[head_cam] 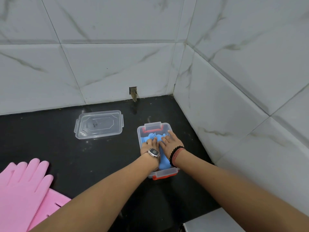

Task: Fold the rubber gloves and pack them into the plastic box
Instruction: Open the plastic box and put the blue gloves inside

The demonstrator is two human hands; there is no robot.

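Pink gloves (21, 190) beside clear lid (99, 124)

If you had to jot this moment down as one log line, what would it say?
step: packing | left hand and right hand: pressing blue gloves into plastic box | lid: off, on counter | pink gloves: unpacked

Both hands (160, 144) on blue gloves (151, 137) in box (140, 129)

The black counter (83, 156) carries a clear plastic box (140, 131) near the tiled corner, its clear lid (99, 124) lying flat to the left, and pink gloves (25, 190) at the left edge.
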